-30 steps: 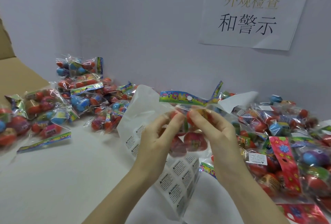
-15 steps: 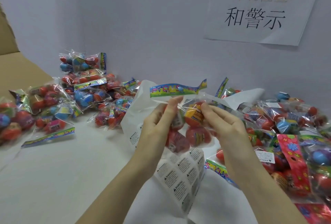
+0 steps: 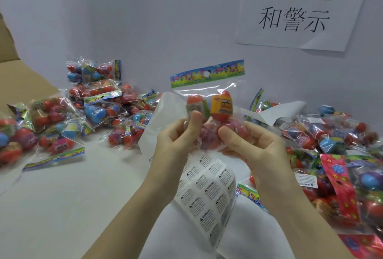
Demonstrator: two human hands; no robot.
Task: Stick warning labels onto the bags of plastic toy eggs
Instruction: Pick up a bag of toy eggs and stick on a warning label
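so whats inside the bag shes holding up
The clear bag held by the left hand and right hand shows two orange eggs with printed wraps up top. Lower down, reddish-pink eggs show blurred between the fingers; how many is hidden by the hands.

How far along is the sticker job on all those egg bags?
Done: a bag in the right pile bears a white warning label. In hand: both hands hold one bag upright. Left: the left pile shows no labels; the label sheet holds plenty.
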